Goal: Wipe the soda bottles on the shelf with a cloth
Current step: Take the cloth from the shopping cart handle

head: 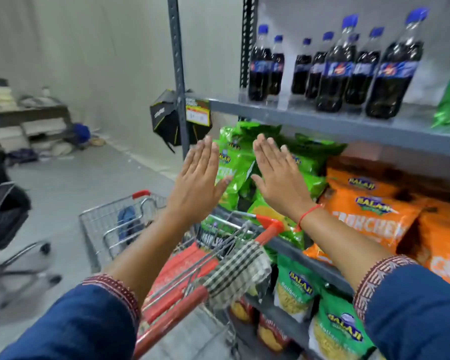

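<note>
We are looking through one wide-angle camera on the head, facing forward and slightly down, tilted. It is standing close to the grey metal shelf (pixel 322 118) on our right and above the red-handled wire shopping cart (pixel 130 222).

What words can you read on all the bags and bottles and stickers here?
"BALAJI" on the orange snack bag
"BALAJI" on the green snack bag on the lower shelf
"BALAJI" on the green bag nearest the camera
Soda bottles: blue labels too blurred to read
Price tag on the shelf edge: too small to read
Black bag hanging on the post: print too blurred
</note>
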{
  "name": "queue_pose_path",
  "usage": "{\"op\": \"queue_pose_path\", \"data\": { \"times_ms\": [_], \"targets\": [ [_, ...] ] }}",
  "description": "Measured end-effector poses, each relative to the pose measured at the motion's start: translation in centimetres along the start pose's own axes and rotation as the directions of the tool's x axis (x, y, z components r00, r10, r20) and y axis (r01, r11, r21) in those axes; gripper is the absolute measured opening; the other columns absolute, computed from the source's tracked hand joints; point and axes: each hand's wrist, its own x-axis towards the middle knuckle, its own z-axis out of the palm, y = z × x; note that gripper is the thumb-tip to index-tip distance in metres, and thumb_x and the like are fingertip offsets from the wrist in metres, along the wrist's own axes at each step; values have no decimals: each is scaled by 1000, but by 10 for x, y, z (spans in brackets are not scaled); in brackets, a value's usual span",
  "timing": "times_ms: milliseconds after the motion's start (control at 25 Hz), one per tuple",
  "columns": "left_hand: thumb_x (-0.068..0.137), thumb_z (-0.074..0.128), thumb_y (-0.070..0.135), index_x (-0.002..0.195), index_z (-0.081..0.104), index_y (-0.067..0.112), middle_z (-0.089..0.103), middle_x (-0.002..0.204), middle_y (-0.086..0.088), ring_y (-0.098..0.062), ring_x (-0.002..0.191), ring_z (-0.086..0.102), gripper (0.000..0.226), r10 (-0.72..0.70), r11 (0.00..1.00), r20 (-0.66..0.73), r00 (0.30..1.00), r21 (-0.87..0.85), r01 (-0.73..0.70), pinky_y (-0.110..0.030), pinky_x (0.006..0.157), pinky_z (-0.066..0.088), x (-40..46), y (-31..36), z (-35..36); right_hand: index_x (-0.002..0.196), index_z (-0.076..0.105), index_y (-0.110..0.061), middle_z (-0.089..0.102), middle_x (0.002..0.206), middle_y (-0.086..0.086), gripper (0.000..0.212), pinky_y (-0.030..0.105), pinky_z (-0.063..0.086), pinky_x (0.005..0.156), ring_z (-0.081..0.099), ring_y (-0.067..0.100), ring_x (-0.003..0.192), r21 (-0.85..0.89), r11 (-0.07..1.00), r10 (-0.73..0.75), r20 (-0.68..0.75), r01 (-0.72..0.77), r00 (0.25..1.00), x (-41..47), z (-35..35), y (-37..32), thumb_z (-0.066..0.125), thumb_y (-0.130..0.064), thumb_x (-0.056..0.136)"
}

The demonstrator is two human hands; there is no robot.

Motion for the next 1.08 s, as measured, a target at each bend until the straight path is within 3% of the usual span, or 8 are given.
{"op": "queue_pose_path", "data": {
  "times_ms": [120, 200, 320, 480, 600, 680, 920, 1080],
  "targets": [
    [88, 13, 53, 142, 2, 8, 2, 155, -12, -17, 140, -8, 71, -83, 996, 205, 975, 4, 84, -17, 105, -21, -50, -9, 0, 143, 15, -5, 19, 153, 14, 68, 41, 8, 114, 18, 29, 141, 157, 986, -91, 246, 53, 965, -30, 22, -19, 51, -11, 86],
    [87, 14, 54, 143, 6, 11, 5, 155, -9, -17, 142, 0, 71, -152, 984, 358, 921, -30, 174, -21, 106, -16, -89, -11, 6, 145, 13, -12, 16, 155, 8, 69, 40, 2, 116, 9, 22, 143, 239, 968, -187, 491, 74, 851, -49, 33, -31, 46, -10, 84],
    [87, 27, 55, 140, 25, 18, 28, 151, -4, -18, 136, 30, 64, -183, 953, 573, 799, -95, 287, -29, 110, 20, -119, 4, 19, 140, 27, -17, 28, 152, 8, 66, 49, 4, 116, 11, 19, 143, 252, 965, -246, 750, 79, 613, -55, 40, -35, 47, -7, 78],
    [80, 45, 57, 116, 51, 19, 66, 112, -6, -23, 94, 62, 52, -243, 905, 672, 700, -103, 413, -29, 78, 48, -126, 24, 36, 126, 48, -22, 45, 138, 18, 50, 54, 13, 113, 30, 26, 135, 182, 981, -192, 891, 64, 412, -53, 48, -32, 49, -5, 79],
    [79, 56, 40, 73, 52, 18, 60, 72, -2, -23, 71, 56, 23, -259, 886, 708, 657, -96, 454, -27, 56, 42, -123, 27, 48, 120, 55, -26, 61, 119, 8, 47, 44, 40, 95, 48, 26, 117, 176, 981, -196, 867, 88, 459, -56, 51, -30, 53, -4, 79],
    [78, 59, 31, 57, 42, 21, 51, 61, 0, -19, 59, 47, 29, -278, 862, 694, 664, -125, 491, -26, 50, 33, -124, 29, 54, 114, 60, -25, 65, 110, 7, 41, 37, 48, 81, 52, 26, 109, 169, 983, -181, 813, 73, 554, -59, 52, -28, 57, -7, 78],
    [79, 55, 20, 65, 59, 13, 61, 64, -2, -20, 60, 56, 16, -253, 899, 615, 747, -135, 416, -25, 47, 39, -109, 23, 47, 70, 58, -16, 51, 72, 5, 11, 33, 33, 69, 50, 28, 91, 147, 982, -188, 699, 119, 690, -59, 42, -21, 59, -7, 76],
    [79, 53, 16, 77, 63, 8, 63, 76, -5, -23, 73, 62, 13, -96, 934, 673, 733, -193, 300, -34, 63, 53, -71, 20, 23, 89, 63, -17, 58, 86, 7, 11, 33, 36, 72, 49, 26, 96, 152, 986, -157, 706, 69, 690, -57, 13, -6, 58, -17, 80]
  ]
}}
